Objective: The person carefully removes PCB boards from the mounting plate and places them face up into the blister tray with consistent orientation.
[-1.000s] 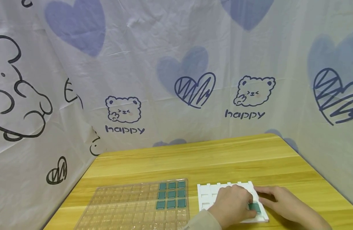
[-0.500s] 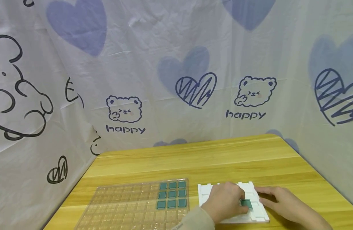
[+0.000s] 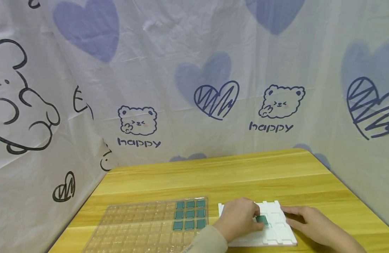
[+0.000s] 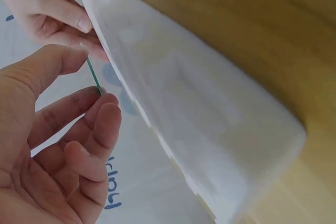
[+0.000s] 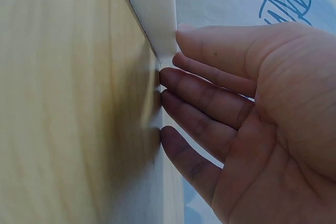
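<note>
My left hand (image 3: pixel 238 218) pinches a thin green square chip (image 3: pixel 262 220) by its edges, thumb on one side and fingertips on the other. In the left wrist view the chip (image 4: pixel 93 76) shows edge-on as a thin green line. It is held over the white slotted tray (image 3: pixel 278 230); whether it touches the tray I cannot tell. My right hand (image 3: pixel 311 225) is at the tray's right side, its thumb and a finger against the edge. In the right wrist view the right hand's fingers (image 5: pixel 199 116) are extended and fairly straight, near the white tray (image 5: pixel 152 9).
A clear plastic tray (image 3: pixel 140 223) with many pockets lies to the left; several green chips (image 3: pixel 189 213) sit in its upper right pockets. Both trays lie on a wooden table (image 3: pixel 194 179). A white patterned cloth (image 3: pixel 182 45) hangs behind and at the sides.
My left hand has moved left across the white tray with the green chip, uncovering slots on the right side. My right hand has stayed at the tray's edge.
</note>
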Demonstrator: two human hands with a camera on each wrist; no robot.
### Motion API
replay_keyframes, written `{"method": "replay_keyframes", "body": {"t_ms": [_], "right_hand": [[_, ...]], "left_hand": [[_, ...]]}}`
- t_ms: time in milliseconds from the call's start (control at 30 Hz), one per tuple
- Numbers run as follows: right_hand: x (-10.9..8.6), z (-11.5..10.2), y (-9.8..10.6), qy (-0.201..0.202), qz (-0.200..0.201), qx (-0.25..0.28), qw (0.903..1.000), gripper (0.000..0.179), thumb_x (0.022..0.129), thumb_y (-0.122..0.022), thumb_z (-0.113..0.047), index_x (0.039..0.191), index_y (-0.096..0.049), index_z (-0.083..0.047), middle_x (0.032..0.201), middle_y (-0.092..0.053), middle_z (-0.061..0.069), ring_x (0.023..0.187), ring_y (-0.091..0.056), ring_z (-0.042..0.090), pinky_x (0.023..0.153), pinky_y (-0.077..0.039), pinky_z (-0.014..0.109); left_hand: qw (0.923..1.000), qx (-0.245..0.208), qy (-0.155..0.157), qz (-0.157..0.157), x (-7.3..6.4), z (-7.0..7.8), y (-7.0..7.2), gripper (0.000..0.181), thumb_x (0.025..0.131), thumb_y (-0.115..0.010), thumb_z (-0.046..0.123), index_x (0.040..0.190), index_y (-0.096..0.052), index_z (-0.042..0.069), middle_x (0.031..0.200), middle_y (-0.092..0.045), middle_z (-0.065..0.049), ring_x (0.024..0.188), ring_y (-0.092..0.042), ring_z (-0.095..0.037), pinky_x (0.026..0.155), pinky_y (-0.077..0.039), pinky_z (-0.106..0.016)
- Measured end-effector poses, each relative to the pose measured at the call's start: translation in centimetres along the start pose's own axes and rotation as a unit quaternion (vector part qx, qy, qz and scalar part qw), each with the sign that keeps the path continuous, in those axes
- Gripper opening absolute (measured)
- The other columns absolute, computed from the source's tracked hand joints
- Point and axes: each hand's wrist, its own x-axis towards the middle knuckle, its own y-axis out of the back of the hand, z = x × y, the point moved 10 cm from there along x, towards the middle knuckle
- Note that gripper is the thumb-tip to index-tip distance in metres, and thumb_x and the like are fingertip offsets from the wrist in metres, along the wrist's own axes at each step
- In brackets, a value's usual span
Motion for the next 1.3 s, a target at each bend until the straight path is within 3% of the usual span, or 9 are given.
{"method": "replay_keyframes", "body": {"t_ms": [333, 667, 1300], "right_hand": [[0.1, 0.3, -0.2, -0.005, -0.005, -0.002, 1.0, 0.047, 0.103, -0.071, -0.024, 0.143, -0.066, 0.001, 0.139, -0.07, 0.024, 0.129, -0.065, 0.048, 0.101, -0.055, 0.061], [0.2, 0.4, -0.3, -0.006, -0.012, -0.001, 0.9999, 0.047, 0.104, -0.071, -0.025, 0.142, -0.066, 0.002, 0.138, -0.071, 0.024, 0.129, -0.065, 0.048, 0.101, -0.055, 0.061], [0.3, 0.3, -0.3, -0.008, -0.01, -0.001, 0.9999, 0.047, 0.104, -0.07, -0.025, 0.143, -0.066, 0.002, 0.139, -0.071, 0.024, 0.129, -0.065, 0.048, 0.101, -0.055, 0.061]], "left_hand": [[0.9994, -0.03, 0.017, -0.001, -0.7, -2.0, 0.2, 0.02, 0.087, -0.088, 0.05, 0.091, -0.082, 0.031, 0.082, -0.071, 0.022, 0.068, -0.049, 0.007, 0.053, -0.039, -0.016], [0.9974, -0.062, 0.032, -0.015, -1.1, -3.6, 0.3, 0.015, 0.089, -0.088, 0.041, 0.09, -0.083, 0.027, 0.084, -0.072, 0.018, 0.069, -0.05, 0.005, 0.056, -0.041, -0.017], [0.9964, -0.076, 0.037, 0.003, -2.5, -6.3, 0.8, 0.016, 0.087, -0.089, 0.04, 0.088, -0.083, 0.025, 0.081, -0.073, 0.016, 0.068, -0.053, 0.005, 0.057, -0.044, -0.02]]}}
